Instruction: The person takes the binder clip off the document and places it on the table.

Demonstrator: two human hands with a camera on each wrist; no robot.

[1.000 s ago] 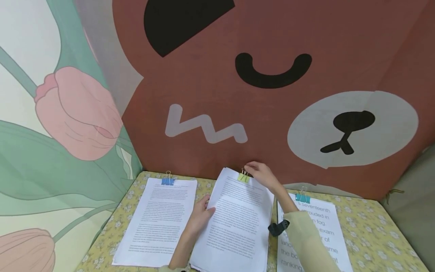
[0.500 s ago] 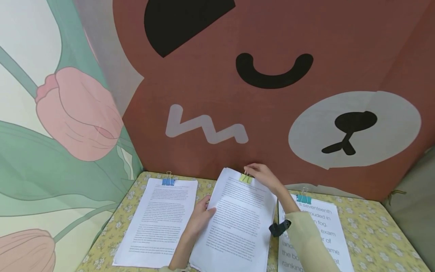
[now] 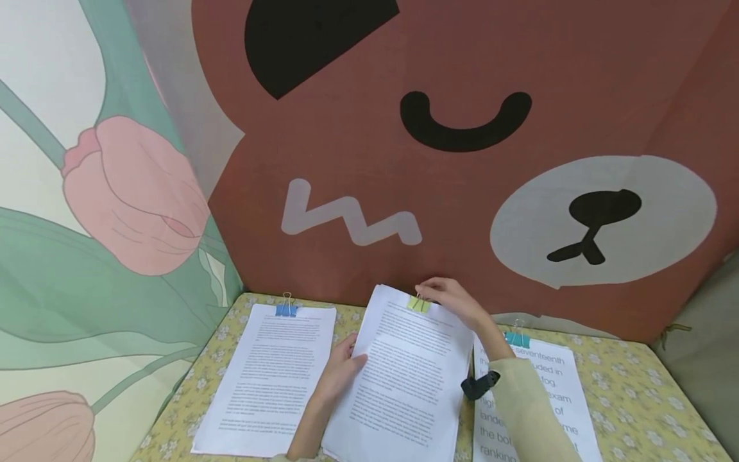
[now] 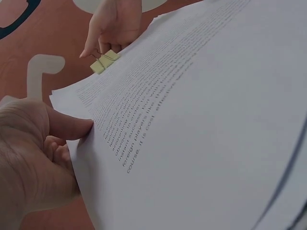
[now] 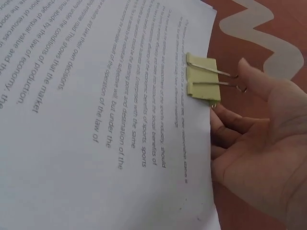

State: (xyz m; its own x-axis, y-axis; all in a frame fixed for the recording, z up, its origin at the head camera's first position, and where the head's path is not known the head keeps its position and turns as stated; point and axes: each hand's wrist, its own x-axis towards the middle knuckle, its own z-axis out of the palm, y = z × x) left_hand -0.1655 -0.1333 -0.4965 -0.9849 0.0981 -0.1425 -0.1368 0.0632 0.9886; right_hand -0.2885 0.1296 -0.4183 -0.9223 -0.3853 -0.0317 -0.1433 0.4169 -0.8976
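A stack of printed paper (image 3: 398, 378) stands tilted up off the table in the head view. My left hand (image 3: 340, 372) grips its left edge, thumb on the front sheet and fingers behind. On the top edge sits a yellow binder clip (image 5: 204, 79), its jaws on the paper. My right hand (image 3: 453, 301) pinches the clip at its wire handles; in the right wrist view the thumb (image 5: 256, 79) meets the front handle ends. The other fingers curl behind the paper, partly hidden. In the left wrist view the clip (image 4: 105, 61) shows between the right hand and the sheets.
To the left lies a paper stack (image 3: 271, 378) with a blue binder clip (image 3: 286, 310). On the right, large-print sheets (image 3: 554, 378) carry a teal clip (image 3: 517, 340), partly covered by the right sleeve (image 3: 531, 404). A floral tablecloth (image 3: 629, 385) meets a bear-printed backdrop (image 3: 346, 128).
The right hand and the yellow clip have shifted slightly right, and the stack's upper right edge has moved right with them. The left hand keeps its place on the edge.
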